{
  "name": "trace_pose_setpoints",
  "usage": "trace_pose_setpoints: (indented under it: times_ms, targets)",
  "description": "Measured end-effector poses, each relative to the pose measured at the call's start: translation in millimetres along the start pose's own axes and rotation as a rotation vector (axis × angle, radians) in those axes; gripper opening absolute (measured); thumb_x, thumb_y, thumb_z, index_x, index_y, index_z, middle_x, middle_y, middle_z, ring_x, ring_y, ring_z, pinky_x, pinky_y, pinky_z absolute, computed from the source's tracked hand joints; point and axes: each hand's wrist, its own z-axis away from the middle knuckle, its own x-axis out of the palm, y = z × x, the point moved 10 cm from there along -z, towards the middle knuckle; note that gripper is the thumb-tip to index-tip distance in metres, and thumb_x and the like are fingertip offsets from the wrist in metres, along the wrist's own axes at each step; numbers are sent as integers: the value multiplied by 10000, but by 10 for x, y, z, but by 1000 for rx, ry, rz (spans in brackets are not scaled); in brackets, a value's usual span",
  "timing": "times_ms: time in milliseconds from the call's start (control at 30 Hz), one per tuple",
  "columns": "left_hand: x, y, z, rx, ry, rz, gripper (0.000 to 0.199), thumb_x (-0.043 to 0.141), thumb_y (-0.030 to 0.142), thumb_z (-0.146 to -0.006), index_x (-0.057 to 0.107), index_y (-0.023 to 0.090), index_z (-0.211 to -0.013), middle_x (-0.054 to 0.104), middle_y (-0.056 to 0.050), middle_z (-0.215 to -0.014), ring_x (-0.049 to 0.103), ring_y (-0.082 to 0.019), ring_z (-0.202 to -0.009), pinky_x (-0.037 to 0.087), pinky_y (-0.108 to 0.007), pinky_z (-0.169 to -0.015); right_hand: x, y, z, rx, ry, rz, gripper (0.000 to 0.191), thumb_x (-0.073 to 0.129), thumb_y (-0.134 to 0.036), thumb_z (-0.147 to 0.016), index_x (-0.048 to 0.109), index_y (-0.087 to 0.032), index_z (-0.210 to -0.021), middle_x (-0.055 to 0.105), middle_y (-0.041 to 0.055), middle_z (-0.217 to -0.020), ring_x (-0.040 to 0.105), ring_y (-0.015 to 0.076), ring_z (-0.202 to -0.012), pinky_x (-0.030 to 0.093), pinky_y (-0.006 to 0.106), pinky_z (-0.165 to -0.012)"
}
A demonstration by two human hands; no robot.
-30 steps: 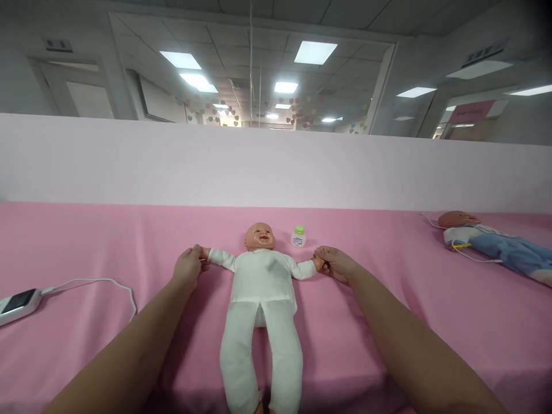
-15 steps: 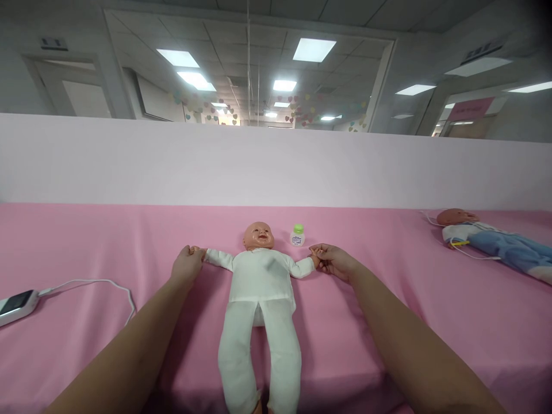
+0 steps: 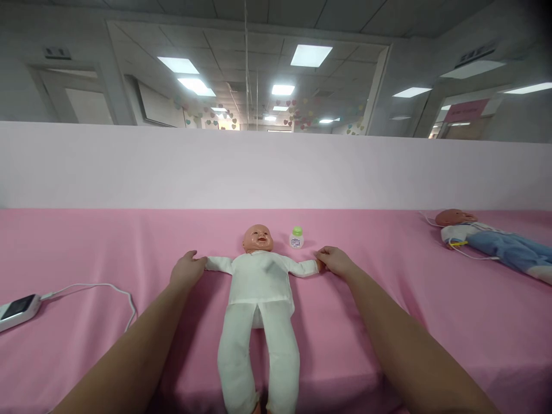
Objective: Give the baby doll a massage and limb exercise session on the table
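Doll (image 3: pixel 260 287) on table (image 3: pixel 86 247), bottle (image 3: pixel 296 238) behind its shoulder; device (image 3: pixel 17 310) far left, second doll (image 3: pixel 491 244) far right.

On my feed a small bottle (image 3: pixel 296 238) with a green cap stands upright on the pink desk (image 3: pixel 86 241). At far left lies a white device (image 3: pixel 17 310), its white cable (image 3: pixel 99 287) looping toward the middle. A second doll (image 3: pixel 495 244) in blue lies at far right, wires beside it. A pale partition (image 3: pixel 276 167) runs behind.
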Motion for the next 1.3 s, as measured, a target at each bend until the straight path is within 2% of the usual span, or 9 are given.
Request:
trace_pose_setpoints:
  times_ms: [367,567,733,900,1000,1067,1133,1200,1300]
  targets:
    - [-3,-40,-33,24,17,20,488,740,331,-631,702,236,-1108,727,-184,-1242,682,-444,-1093,517,-508,-890,-41,87,-81,5,42,31,240,743,-466,-802,700,-231,-816,719,43,-739,614,185,-653,455,296,-604]
    - [9,101,70,65,38,-62,414,735,314,-647,713,224,-1051,690,-207,-1304,589,-490,-1257,464,-579,-1016,-88,9,-24,14,96,103,278,740,-486,-796,713,-240,-921,758,65,-856,665,219,-762,456,310,-658]
    - [71,424,243,260,85,-282,443,633,362,-807,690,190,-1212,547,-204,-1501,449,-435,-1432,349,-567,-1177,-155,-99,46,-15,179,114,374,789,-423,-758,708,-235,-1072,750,125,-1065,681,277,-969,455,323,-731]
    - [326,786,624,504,-29,-221,410,585,367,-894,676,249,-1277,584,-93,-1488,518,-345,-1392,421,-474,-1154,2,-479,233,-207,184,69,334,786,-398,-785,733,-270,-1088,723,98,-1186,674,278,-971,492,342,-761]
    - [497,1010,941,688,-128,-156,443,608,377,-883,674,260,-1305,587,-81,-1480,516,-343,-1393,453,-453,-1136,246,-829,450,-391,105,94,299,749,-395,-842,742,-288,-1121,727,75,-1175,674,267,-953,532,378,-812]
    - [627,1095,1102,764,-212,-143,468,608,363,-875,670,240,-1323,588,-102,-1473,504,-346,-1401,450,-460,-1146,473,-1127,690,-589,12,134,267,714,-380,-886,743,-300,-1139,723,65,-1211,663,281,-1059,537,426,-913]
    - [737,1120,1179,787,-278,-140,463,588,326,-876,669,221,-1319,612,-117,-1441,513,-336,-1392,419,-467,-1177,709,-1391,991,-787,-88,160,245,679,-358,-929,741,-314,-1162,732,57,-1216,641,289,-1157,506,479,-1016]
    - [803,1110,1187,780,-313,-121,447,565,303,-882,667,212,-1308,635,-120,-1408,539,-324,-1364,410,-465,-1185,921,-1574,1277,-935,-188,155,242,654,-329,-958,733,-310,-1186,741,56,-1220,640,275,-1190,503,484,-1043]
    - [814,1070,1137,750,-301,-104,422,564,311,-885,668,209,-1282,660,-120,-1362,584,-321,-1309,446,-458,-1146,1143,-1678,1530,-1030,-291,164,241,665,-302,-958,736,-291,-1188,748,65,-1221,652,264,-1186,518,472,-1039]
